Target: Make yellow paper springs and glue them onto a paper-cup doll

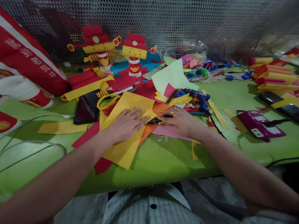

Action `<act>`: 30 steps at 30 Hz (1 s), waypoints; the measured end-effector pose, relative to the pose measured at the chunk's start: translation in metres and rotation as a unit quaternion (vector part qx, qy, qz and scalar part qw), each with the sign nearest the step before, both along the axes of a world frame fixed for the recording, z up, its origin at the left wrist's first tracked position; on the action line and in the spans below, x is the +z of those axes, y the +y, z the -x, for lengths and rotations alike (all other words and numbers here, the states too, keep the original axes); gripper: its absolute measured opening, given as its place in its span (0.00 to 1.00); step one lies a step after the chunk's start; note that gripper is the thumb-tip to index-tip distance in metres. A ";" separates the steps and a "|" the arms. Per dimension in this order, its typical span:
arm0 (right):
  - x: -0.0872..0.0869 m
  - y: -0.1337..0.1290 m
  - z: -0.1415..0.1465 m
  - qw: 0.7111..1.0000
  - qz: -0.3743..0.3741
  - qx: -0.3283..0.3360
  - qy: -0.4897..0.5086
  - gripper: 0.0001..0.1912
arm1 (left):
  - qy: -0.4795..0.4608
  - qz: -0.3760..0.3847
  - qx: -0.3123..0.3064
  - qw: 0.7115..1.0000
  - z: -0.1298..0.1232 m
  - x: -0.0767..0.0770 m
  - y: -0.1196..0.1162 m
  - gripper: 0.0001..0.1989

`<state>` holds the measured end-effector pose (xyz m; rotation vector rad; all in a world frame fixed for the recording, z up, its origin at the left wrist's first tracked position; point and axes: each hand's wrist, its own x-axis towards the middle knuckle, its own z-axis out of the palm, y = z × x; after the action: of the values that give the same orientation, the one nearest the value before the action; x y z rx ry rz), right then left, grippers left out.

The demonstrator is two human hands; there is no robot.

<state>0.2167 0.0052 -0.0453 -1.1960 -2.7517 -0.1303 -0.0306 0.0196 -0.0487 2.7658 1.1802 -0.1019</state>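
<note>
My left hand [128,123] lies flat on a sheet of yellow paper [127,155], fingers spread and pressing it to the table. Beside it, my right hand [181,122], with a ring on one finger, curls its fingers around a slim black object [151,121] at the sheet's right edge. What kind of object this is cannot be made out. Orange paper [161,108] and pink paper [171,132] lie under and around the right hand. A yellow loop-shaped handle [107,102] is just behind the yellow sheet, left of my left hand.
Two red-and-yellow paper figures [135,49] stand at the back. A phone [86,107] lies left, near paper cups [23,90]. Right of centre are a blue glue gun [199,98] and a purple power socket [260,124]. Pale green paper [174,76] lies behind my hands.
</note>
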 end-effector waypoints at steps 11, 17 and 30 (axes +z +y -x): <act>-0.001 0.001 -0.006 1.000 -0.005 0.012 0.001 0.20 | -0.001 0.014 0.008 1.000 0.007 0.018 -0.004 0.23; 0.000 0.002 -0.005 1.000 -0.019 0.019 -0.014 0.20 | 0.024 0.018 -0.015 0.999 0.024 0.014 -0.012 0.22; -0.003 0.006 -0.010 0.999 -0.018 0.046 0.008 0.19 | 0.007 -0.003 -0.005 1.000 0.021 0.004 -0.016 0.22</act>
<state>0.2270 0.0110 -0.0481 -1.0539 -2.7723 -0.1584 -0.0513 0.0036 -0.0445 2.7808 1.1732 -0.1194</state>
